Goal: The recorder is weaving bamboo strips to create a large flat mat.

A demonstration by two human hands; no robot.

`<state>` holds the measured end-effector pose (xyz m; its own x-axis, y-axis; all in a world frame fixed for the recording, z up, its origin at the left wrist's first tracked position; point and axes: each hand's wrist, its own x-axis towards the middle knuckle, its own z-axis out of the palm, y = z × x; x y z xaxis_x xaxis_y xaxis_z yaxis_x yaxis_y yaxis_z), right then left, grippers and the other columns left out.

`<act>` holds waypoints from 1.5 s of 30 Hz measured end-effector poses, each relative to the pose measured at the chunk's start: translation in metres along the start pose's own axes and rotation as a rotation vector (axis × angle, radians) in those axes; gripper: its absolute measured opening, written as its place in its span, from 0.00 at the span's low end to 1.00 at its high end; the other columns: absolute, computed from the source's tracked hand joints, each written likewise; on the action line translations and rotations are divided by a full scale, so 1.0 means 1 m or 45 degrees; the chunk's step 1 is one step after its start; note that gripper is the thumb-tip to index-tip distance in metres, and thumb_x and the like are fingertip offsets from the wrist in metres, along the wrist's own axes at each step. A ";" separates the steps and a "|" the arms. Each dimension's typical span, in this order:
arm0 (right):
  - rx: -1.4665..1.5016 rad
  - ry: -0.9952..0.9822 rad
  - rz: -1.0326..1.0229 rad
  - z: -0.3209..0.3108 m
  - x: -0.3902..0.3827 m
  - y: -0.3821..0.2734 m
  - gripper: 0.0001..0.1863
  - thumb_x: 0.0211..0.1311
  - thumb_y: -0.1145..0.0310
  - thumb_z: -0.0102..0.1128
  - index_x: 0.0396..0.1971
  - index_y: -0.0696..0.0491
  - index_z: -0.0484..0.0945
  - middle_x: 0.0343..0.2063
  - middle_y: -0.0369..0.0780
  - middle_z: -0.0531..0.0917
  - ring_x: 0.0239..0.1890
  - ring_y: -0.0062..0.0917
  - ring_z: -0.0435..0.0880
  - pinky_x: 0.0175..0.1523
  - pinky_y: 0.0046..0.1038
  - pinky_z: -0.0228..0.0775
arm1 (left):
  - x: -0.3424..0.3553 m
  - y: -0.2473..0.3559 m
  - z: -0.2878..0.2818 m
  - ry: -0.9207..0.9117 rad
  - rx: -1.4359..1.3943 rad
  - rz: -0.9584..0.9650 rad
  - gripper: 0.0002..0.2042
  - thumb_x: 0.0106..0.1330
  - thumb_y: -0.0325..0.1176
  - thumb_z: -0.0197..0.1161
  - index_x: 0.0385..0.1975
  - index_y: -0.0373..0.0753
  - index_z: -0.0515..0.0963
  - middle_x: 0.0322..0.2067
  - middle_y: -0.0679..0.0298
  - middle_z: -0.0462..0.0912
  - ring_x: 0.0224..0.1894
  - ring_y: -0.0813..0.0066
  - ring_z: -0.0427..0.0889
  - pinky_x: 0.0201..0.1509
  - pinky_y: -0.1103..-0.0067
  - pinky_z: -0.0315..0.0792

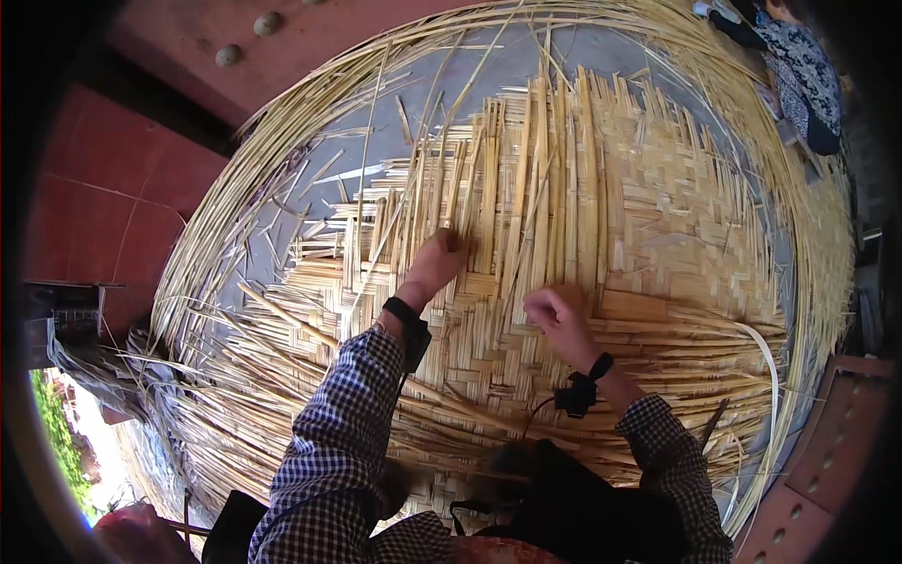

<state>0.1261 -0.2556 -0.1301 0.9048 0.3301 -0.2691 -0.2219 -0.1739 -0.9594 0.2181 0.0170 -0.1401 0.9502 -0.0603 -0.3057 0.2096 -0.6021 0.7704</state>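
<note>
The woven mat (691, 202) offers passage at right; long strips (542, 179) obstruct its middle.

Blown-out daylight (96, 440) lower left; mat (672, 202) softly lit; black fisheye rim, bent edges.

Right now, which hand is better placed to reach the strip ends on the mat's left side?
Probably the left hand: it's nearer those strip ends; the right hand is farther right.
</note>
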 end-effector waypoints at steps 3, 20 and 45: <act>-0.148 -0.096 -0.112 0.000 -0.008 0.009 0.06 0.70 0.78 0.53 0.44 0.58 0.75 0.38 0.37 0.81 0.42 0.21 0.82 0.48 0.25 0.77 | 0.008 0.002 -0.011 -0.184 -0.490 -0.274 0.14 0.63 0.38 0.66 0.43 0.36 0.79 0.32 0.62 0.82 0.36 0.77 0.80 0.43 0.73 0.75; -0.434 0.094 -0.058 0.042 -0.006 0.005 0.21 0.56 0.75 0.66 0.50 0.54 0.74 0.41 0.42 0.76 0.40 0.35 0.80 0.45 0.35 0.74 | -0.009 -0.033 0.019 0.047 -0.332 -0.008 0.21 0.57 0.26 0.67 0.52 0.39 0.74 0.30 0.61 0.81 0.32 0.66 0.80 0.37 0.73 0.75; -0.782 0.043 -0.392 0.025 -0.031 0.019 0.15 0.51 0.78 0.64 0.41 0.52 0.77 0.34 0.38 0.73 0.36 0.31 0.74 0.45 0.34 0.67 | -0.003 -0.039 -0.255 1.015 0.695 0.380 0.06 0.61 0.32 0.63 0.30 0.39 0.84 0.29 0.52 0.83 0.33 0.51 0.82 0.39 0.64 0.76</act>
<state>0.0851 -0.2458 -0.1418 0.9067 0.4213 0.0207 0.2844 -0.5744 -0.7676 0.2656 0.2442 -0.0267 0.8655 0.1611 0.4744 -0.0063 -0.9433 0.3318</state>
